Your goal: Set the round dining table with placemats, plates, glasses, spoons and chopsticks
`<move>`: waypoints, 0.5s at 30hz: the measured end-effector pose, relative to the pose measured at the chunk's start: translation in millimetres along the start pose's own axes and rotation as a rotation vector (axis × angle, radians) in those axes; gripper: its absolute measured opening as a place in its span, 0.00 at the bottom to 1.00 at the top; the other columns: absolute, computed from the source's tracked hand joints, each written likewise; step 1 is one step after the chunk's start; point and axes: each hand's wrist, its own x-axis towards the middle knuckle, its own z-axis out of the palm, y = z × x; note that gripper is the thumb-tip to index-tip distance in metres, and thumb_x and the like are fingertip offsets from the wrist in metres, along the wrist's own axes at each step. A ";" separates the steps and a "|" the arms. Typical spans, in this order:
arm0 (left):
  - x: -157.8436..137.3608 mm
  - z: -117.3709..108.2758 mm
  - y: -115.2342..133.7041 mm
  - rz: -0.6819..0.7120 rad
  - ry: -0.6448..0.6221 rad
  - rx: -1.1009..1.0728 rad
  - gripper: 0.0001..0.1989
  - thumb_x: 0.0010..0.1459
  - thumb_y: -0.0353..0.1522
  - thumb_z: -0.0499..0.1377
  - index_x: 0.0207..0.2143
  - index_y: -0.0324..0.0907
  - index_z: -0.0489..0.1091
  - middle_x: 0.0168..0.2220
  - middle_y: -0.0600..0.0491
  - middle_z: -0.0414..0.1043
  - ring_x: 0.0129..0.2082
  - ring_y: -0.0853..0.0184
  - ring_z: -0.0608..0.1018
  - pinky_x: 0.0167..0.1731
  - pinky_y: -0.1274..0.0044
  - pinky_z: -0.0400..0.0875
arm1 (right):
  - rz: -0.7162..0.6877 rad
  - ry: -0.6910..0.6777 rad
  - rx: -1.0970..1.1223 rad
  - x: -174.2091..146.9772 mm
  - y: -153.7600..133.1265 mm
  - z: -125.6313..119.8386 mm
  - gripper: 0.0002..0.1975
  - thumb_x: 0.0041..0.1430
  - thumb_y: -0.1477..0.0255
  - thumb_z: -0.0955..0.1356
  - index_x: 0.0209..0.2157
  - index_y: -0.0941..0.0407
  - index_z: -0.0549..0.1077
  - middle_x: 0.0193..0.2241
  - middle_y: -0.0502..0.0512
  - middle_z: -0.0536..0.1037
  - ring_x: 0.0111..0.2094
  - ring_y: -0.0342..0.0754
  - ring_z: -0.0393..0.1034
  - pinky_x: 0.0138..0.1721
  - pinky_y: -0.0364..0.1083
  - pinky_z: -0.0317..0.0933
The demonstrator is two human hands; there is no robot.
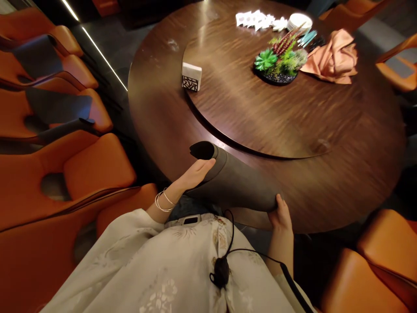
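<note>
A dark grey rolled placemat, smooth like leather, is held in front of my waist at the table's near edge. Several layers show at its left end, where the roll gapes open. My left hand grips that end, its fingers lying along the side and a silver bangle on the wrist. At the other end, my right hand is closed round the roll with its thumb up on the outer face; some of its fingers are hidden behind the mat.
The round wooden table carries a raised turntable. On it are a napkin holder, a succulent arrangement, a crumpled orange cloth and stacked white plates. Orange chairs, some with grey mats, flank it.
</note>
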 end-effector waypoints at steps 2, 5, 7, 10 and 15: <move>6.5 -9.2 4.8 0.014 -0.027 0.048 0.25 0.62 0.48 0.50 0.22 0.38 0.64 0.22 0.55 0.65 0.26 0.72 0.67 0.28 0.79 0.63 | 0.024 0.019 0.018 -6.1 3.2 1.7 0.27 0.36 0.53 0.75 0.35 0.56 0.73 0.35 0.53 0.77 0.38 0.50 0.72 0.46 0.52 0.69; 15.4 -17.7 14.7 0.044 -0.103 0.061 0.20 0.61 0.44 0.52 0.26 0.37 0.68 0.25 0.55 0.68 0.29 0.71 0.69 0.31 0.79 0.64 | 0.054 0.044 0.025 -15.9 9.6 7.5 0.26 0.37 0.54 0.75 0.36 0.55 0.74 0.36 0.53 0.78 0.41 0.51 0.73 0.47 0.52 0.68; 21.6 -20.9 18.9 0.060 -0.135 0.045 0.18 0.60 0.42 0.53 0.29 0.37 0.70 0.28 0.55 0.70 0.31 0.70 0.71 0.34 0.79 0.65 | 0.081 0.073 0.037 -24.4 12.1 15.3 0.26 0.36 0.53 0.74 0.36 0.55 0.74 0.37 0.53 0.79 0.43 0.51 0.73 0.48 0.51 0.68; 32.8 -28.8 17.8 0.037 -0.148 0.072 0.19 0.61 0.43 0.52 0.30 0.36 0.71 0.29 0.53 0.71 0.31 0.69 0.71 0.33 0.79 0.66 | 0.072 0.046 0.027 -42.6 10.3 31.5 0.25 0.38 0.53 0.74 0.38 0.54 0.75 0.39 0.53 0.79 0.46 0.52 0.72 0.51 0.52 0.66; 53.8 -68.8 12.3 -0.001 -0.178 0.176 0.18 0.57 0.43 0.59 0.30 0.35 0.71 0.30 0.52 0.73 0.29 0.70 0.72 0.28 0.80 0.67 | 0.022 -0.107 0.035 -71.8 12.8 50.1 0.19 0.45 0.57 0.74 0.39 0.48 0.76 0.43 0.50 0.79 0.51 0.50 0.69 0.57 0.52 0.60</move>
